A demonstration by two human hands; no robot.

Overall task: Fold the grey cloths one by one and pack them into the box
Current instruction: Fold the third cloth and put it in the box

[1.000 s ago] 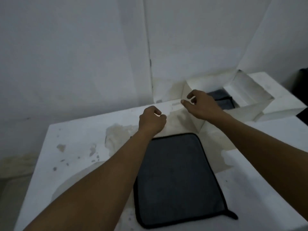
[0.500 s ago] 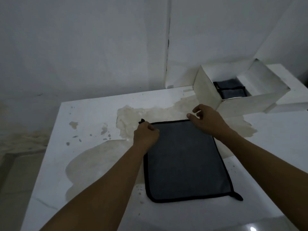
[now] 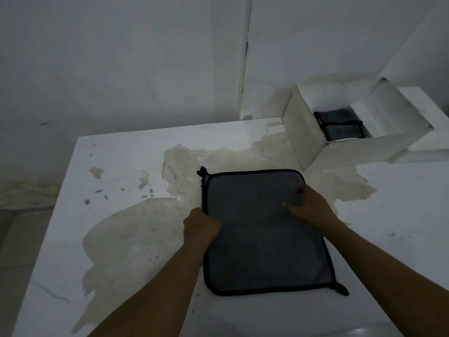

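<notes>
A grey cloth [image 3: 262, 244] with black edging lies flat on the white table [image 3: 126, 166], a small loop sticking out at its far left corner. My left hand [image 3: 201, 227] is curled at the cloth's left edge, about halfway along it, and grips the edging. My right hand [image 3: 309, 206] lies over the right edge near the far corner, its fingers and thumb bent and pinching the fabric. The white box [image 3: 308, 139] stands open at the back right, and folded grey cloths [image 3: 342, 126] lie inside it.
The wall rises right behind the table. Large beige patches of worn surface spread over the tabletop left of and behind the cloth. The table's left edge drops off to the floor. A white ledge [image 3: 427, 152] adjoins the box on the right.
Both hands have come back from the box side onto the cloth, then slid from its far corners toward me along the side edges. The cloth stays flat.
</notes>
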